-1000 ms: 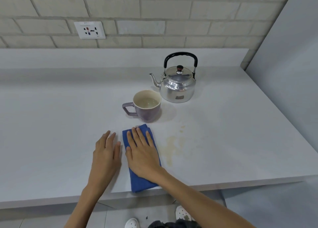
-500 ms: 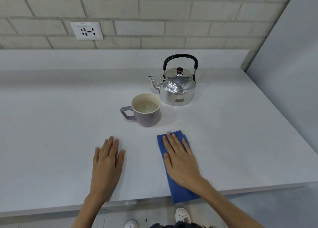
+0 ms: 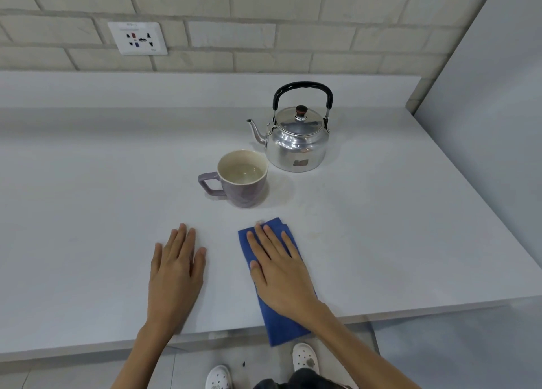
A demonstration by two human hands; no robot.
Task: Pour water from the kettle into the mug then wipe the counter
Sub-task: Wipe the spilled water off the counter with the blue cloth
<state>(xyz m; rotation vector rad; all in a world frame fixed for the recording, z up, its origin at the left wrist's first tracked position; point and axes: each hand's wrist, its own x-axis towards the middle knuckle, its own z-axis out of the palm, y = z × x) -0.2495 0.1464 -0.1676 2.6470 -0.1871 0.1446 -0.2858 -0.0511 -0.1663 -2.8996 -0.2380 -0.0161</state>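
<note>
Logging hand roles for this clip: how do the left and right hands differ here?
The right hand presses flat on the blue cloth, which overhangs the counter edge; the left hand lies on bare counter, touching no cloth. Both are open, palms down, fingers toward the mug.

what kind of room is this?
Likely a kitchen or pantry counter: a metal kettle and mug on a grey worktop, with a wall socket in the brick backsplash.
</note>
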